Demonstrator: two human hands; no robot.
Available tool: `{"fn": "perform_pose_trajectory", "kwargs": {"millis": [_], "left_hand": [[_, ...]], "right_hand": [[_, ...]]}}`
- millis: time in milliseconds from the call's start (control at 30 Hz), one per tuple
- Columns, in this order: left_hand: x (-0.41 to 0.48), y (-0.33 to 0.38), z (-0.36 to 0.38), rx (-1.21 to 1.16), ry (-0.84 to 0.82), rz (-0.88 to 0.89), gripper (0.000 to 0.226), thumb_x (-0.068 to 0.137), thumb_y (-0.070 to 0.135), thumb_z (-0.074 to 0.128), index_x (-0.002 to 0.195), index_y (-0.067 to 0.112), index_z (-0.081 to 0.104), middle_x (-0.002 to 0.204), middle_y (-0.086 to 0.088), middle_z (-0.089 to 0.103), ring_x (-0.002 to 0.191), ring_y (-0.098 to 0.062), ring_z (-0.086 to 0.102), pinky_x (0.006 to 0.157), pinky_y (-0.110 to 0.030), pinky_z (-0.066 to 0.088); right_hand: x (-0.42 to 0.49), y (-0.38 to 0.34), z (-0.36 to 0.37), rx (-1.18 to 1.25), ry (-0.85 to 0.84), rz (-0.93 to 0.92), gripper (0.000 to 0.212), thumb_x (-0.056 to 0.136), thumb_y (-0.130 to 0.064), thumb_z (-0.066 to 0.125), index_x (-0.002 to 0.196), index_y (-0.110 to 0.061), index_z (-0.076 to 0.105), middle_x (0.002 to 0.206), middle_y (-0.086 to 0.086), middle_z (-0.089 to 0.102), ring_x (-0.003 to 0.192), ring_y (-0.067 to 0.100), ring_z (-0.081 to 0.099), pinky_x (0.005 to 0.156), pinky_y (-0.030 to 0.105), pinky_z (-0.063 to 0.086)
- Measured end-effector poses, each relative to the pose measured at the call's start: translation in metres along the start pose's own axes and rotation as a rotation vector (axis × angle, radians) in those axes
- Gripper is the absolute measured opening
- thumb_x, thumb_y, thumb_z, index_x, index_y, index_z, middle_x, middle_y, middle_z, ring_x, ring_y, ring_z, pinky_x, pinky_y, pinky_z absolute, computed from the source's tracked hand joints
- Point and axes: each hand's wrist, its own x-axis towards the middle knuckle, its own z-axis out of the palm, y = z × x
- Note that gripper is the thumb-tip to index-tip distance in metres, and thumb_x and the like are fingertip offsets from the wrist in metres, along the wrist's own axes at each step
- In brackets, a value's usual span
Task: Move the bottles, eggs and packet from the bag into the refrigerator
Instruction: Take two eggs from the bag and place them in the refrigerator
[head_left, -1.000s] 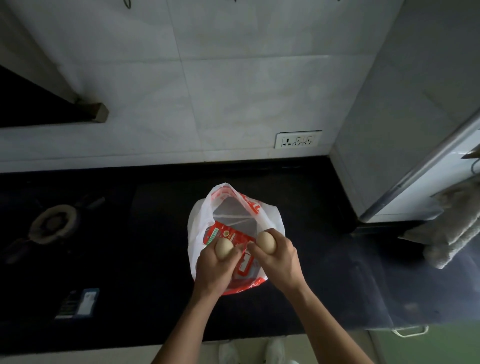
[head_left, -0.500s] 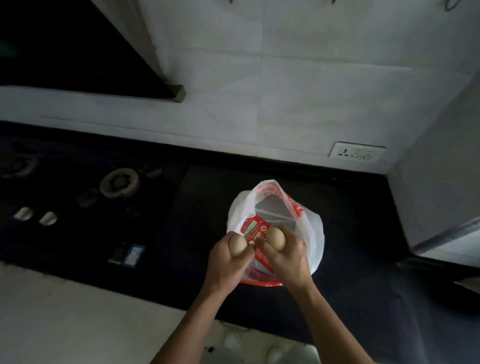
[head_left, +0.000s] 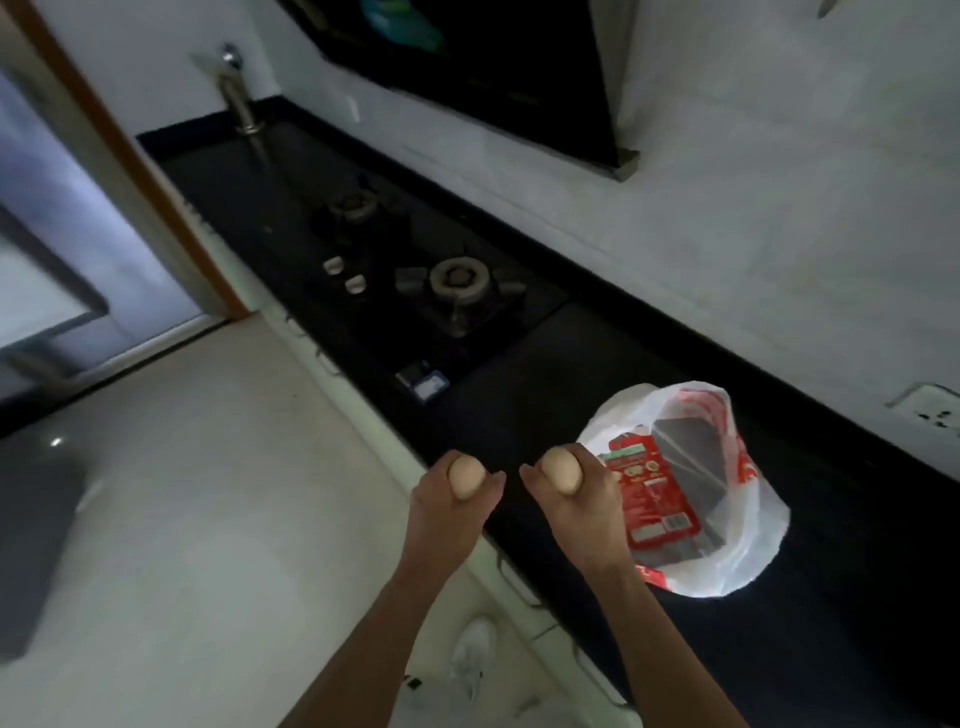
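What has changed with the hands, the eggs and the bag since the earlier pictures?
Both hands, left hand and right hand, came off the bag and moved left, toward the counter edge. Each egg, left egg and right egg, stays gripped. The view swung left. The bag stays on the counter with the red packet inside.

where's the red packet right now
In the head view, the red packet stands inside the white plastic bag on the black counter, lower right, just beside the right hand.

Thin translucent plastic bag (head_left: 691, 519); glossy black counter (head_left: 831, 597); smooth matt eggs (head_left: 466, 477).
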Motion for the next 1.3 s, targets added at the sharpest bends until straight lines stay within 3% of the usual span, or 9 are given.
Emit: {"fn": "perform_pose_trajectory", "kwargs": {"millis": [233, 367, 467, 667, 767, 900, 1200, 1300], "left_hand": [[-0.064, -0.037, -0.067, -0.049, 0.297, -0.115, 0.036, 0.068, 0.055, 0.067, 0.074, 0.02, 0.06, 0.069, -0.008, 0.068, 0.068, -0.031, 0.066, 0.059, -0.049, 0.055], [-0.094, -0.049, -0.106, -0.062, 0.459, -0.159, 0.037, 0.069, 0.054, 0.067, 0.075, 0.018, 0.06, 0.069, -0.009, 0.068, 0.068, -0.032, 0.065, 0.058, -0.049, 0.055], [-0.113, -0.062, -0.137, -0.059, 0.576, -0.206, 0.029, 0.078, 0.042, 0.072, 0.077, 0.015, 0.06, 0.07, -0.01, 0.068, 0.068, -0.032, 0.067, 0.059, -0.047, 0.056], [-0.145, -0.095, -0.197, -0.121, 0.783, -0.308, 0.039, 0.067, 0.053, 0.065, 0.076, 0.015, 0.059, 0.066, -0.009, 0.067, 0.06, -0.027, 0.063, 0.06, -0.049, 0.057], [-0.154, -0.109, -0.222, -0.139, 0.84, -0.347, 0.036, 0.069, 0.049, 0.066, 0.076, 0.015, 0.059, 0.065, -0.008, 0.067, 0.054, -0.016, 0.058, 0.06, -0.046, 0.056], [-0.154, -0.133, -0.271, -0.173, 0.9, -0.362, 0.034, 0.071, 0.047, 0.067, 0.075, 0.014, 0.059, 0.064, -0.008, 0.065, 0.052, -0.013, 0.055, 0.057, -0.045, 0.055], [-0.139, -0.175, -0.41, -0.157, 0.976, -0.344, 0.028, 0.078, 0.042, 0.07, 0.075, 0.017, 0.059, 0.068, -0.009, 0.067, 0.061, -0.022, 0.063, 0.058, -0.041, 0.055], [-0.137, -0.185, -0.453, -0.143, 1.008, -0.343, 0.03, 0.077, 0.044, 0.069, 0.076, 0.015, 0.059, 0.07, -0.01, 0.067, 0.068, -0.029, 0.066, 0.06, -0.043, 0.056]], "right_hand": [[-0.041, -0.019, 0.067, 0.026, -0.322, 0.029, 0.016, 0.079, -0.029, 0.077, 0.08, -0.025, 0.061, 0.071, -0.006, 0.065, 0.059, 0.002, 0.058, 0.06, 0.021, 0.047], [-0.059, -0.036, 0.108, 0.037, -0.456, -0.036, 0.02, 0.079, -0.031, 0.078, 0.078, -0.023, 0.06, 0.072, -0.003, 0.064, 0.061, 0.009, 0.059, 0.056, 0.021, 0.047], [-0.076, -0.05, 0.139, 0.038, -0.548, -0.1, 0.022, 0.08, -0.032, 0.078, 0.076, -0.023, 0.059, 0.069, -0.004, 0.063, 0.058, 0.008, 0.057, 0.053, 0.016, 0.044], [-0.11, -0.073, 0.208, -0.006, -0.72, -0.209, 0.025, 0.081, -0.031, 0.079, 0.078, -0.019, 0.057, 0.071, 0.0, 0.065, 0.064, 0.014, 0.059, 0.054, 0.022, 0.046], [-0.122, -0.084, 0.238, -0.01, -0.769, -0.243, 0.027, 0.08, -0.03, 0.079, 0.074, -0.018, 0.056, 0.068, -0.002, 0.063, 0.061, 0.013, 0.056, 0.051, 0.017, 0.041], [-0.137, -0.104, 0.292, -0.026, -0.828, -0.265, 0.027, 0.079, -0.03, 0.079, 0.074, -0.018, 0.056, 0.068, -0.003, 0.063, 0.06, 0.011, 0.056, 0.052, 0.016, 0.042], [-0.17, -0.178, 0.43, -0.047, -0.89, -0.341, 0.022, 0.08, -0.031, 0.079, 0.079, -0.019, 0.06, 0.071, -0.006, 0.065, 0.064, 0.008, 0.059, 0.056, 0.018, 0.046], [-0.184, -0.199, 0.468, -0.032, -0.902, -0.35, 0.021, 0.08, -0.032, 0.078, 0.08, -0.021, 0.06, 0.072, -0.007, 0.065, 0.065, 0.009, 0.06, 0.059, 0.024, 0.049]]}}
